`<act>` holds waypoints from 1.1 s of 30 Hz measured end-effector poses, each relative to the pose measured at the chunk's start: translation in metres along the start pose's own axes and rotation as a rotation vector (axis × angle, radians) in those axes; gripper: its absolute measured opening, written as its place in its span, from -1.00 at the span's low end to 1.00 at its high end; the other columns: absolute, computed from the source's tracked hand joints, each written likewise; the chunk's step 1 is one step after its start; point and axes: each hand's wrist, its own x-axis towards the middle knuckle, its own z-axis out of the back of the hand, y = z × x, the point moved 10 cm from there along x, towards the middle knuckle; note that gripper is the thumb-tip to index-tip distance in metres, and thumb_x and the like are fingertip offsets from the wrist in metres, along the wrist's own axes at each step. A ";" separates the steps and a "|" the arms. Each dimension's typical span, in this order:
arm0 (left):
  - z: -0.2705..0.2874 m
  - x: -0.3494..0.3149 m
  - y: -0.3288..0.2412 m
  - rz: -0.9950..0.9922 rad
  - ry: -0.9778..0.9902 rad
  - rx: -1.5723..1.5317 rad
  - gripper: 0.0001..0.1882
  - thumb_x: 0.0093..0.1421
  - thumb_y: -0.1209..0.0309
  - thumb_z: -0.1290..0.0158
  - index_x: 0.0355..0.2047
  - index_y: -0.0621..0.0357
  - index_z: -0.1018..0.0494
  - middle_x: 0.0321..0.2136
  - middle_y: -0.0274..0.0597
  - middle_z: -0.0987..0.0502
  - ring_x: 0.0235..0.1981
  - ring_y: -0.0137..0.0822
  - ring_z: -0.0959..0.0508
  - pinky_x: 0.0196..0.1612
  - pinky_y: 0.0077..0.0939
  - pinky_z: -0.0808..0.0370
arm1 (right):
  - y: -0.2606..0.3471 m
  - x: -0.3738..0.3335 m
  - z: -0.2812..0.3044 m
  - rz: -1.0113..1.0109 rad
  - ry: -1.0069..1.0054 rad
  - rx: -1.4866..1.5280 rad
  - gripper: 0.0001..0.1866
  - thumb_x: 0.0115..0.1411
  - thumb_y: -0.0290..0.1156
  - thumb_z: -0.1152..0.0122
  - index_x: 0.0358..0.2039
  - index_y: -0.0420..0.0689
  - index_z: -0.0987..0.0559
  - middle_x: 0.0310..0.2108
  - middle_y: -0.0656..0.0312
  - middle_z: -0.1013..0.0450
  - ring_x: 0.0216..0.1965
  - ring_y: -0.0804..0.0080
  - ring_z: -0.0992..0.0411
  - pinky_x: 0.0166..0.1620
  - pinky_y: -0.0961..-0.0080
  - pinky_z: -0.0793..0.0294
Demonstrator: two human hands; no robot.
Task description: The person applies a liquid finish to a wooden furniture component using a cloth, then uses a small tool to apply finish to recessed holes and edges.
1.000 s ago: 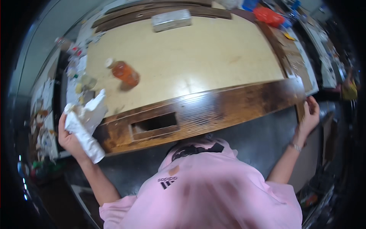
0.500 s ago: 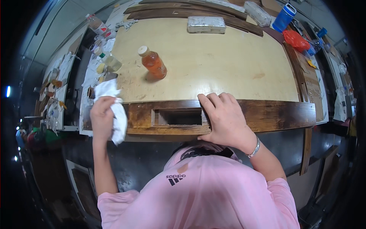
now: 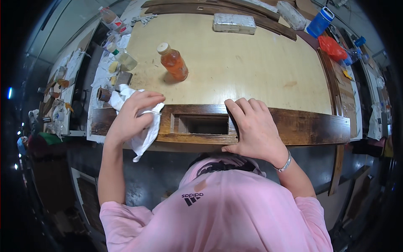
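A long dark-stained wooden board [image 3: 300,124] lies along the table's near edge, with a rectangular opening cut in its middle. My left hand [image 3: 133,115] is closed on a white cloth [image 3: 147,134] at the board's left part, and one end of the cloth hangs over the front edge. Just right of the opening, my right hand [image 3: 254,130] grips the board, fingers over the far edge and thumb at the near edge. Beyond the board stands a capped bottle of orange liquid [image 3: 174,65].
A white-wrapped block [image 3: 234,24] and dark wooden strips [image 3: 268,27] lie at the back. Bottles, such as one with pale liquid [image 3: 126,60], line the left side near a small brown jar [image 3: 103,94]. At the far right are a blue bottle [image 3: 320,23] and a red plastic bag [image 3: 332,48].
My left hand has moved right with the cloth, from the board's left end toward the opening. My right hand stays on the board. The view has shifted slightly.
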 end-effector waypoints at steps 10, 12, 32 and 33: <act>-0.011 0.025 0.047 0.310 0.125 -0.240 -0.82 0.09 0.53 -0.15 -0.29 0.35 -0.61 -0.40 -0.36 -0.59 -0.36 -0.58 -0.47 -0.24 -0.60 -0.42 | -0.005 -0.001 -0.002 -0.037 0.014 0.017 0.05 -0.38 -0.09 -0.67 0.16 -0.17 -0.40 -0.11 0.12 -0.40 -0.06 0.09 -0.37 0.11 0.22 -0.32; -0.014 0.026 0.049 0.342 0.158 -0.306 -0.81 0.04 0.54 -0.13 -0.32 0.35 -0.61 -0.40 -0.35 -0.59 -0.35 -0.58 -0.48 -0.24 -0.61 -0.41 | -0.005 0.000 -0.004 -0.049 0.048 0.028 0.05 -0.38 -0.09 -0.67 0.16 -0.17 -0.40 -0.11 0.11 -0.40 -0.05 0.09 -0.37 0.12 0.22 -0.32; -0.026 0.030 0.060 0.407 0.157 -0.457 -0.82 -0.04 0.55 -0.09 -0.38 0.31 -0.59 -0.42 -0.32 -0.59 -0.41 -0.59 -0.47 -0.31 -0.67 -0.37 | -0.003 0.001 0.002 -0.010 -0.032 0.040 -0.07 -0.34 -0.16 -0.65 0.07 -0.20 -0.41 -0.24 0.13 -0.38 -0.16 0.15 -0.36 0.04 0.26 -0.32; -0.027 0.029 0.062 0.436 0.169 -0.403 -0.80 -0.05 0.57 -0.06 -0.38 0.33 -0.58 -0.32 -0.25 -0.62 -0.29 -0.55 -0.52 -0.17 -0.66 -0.41 | -0.004 0.001 0.002 -0.014 -0.028 0.042 -0.06 -0.35 -0.16 -0.66 0.08 -0.20 -0.42 -0.24 0.13 -0.37 -0.16 0.16 -0.36 0.03 0.26 -0.31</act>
